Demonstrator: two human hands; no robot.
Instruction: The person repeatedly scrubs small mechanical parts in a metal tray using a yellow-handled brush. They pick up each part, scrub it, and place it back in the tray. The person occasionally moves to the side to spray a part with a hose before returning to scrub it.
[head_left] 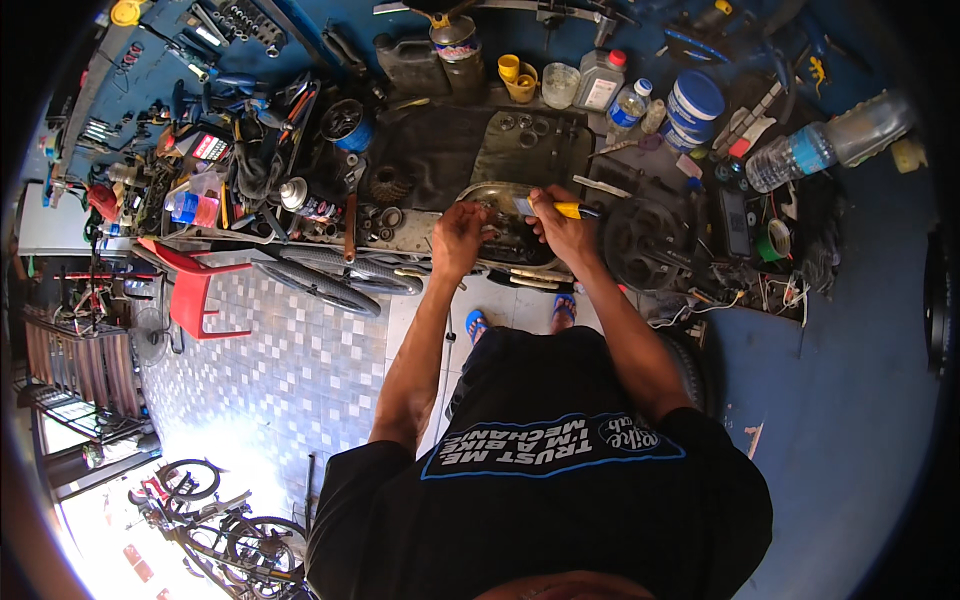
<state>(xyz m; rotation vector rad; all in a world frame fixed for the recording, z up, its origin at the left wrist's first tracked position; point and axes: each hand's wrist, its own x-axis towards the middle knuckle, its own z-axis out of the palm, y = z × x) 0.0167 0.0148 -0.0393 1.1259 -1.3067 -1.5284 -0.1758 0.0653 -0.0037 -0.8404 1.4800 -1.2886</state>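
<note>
My right hand (563, 232) is closed round a yellow-handled brush (572, 210); its flat, pale end points left and its dark handle end sticks out to the right. Opposite it, my left hand (459, 236) is closed with the fingertips pinched together. Whatever lies between those fingers is too small to make out. Both hands are over the near part of a shallow metal tray (497, 186) at the bench's front edge. Dark, wet-looking contents show inside the tray, partly hidden by my hands.
Left of the tray are a sprocket cassette (390, 184), a spray can (296, 195) and a blue tub (347, 126). Bottles, including a grey one (600, 82), line the back. A black round part (645, 240) lies right. A red chair (195, 290) stands on the floor.
</note>
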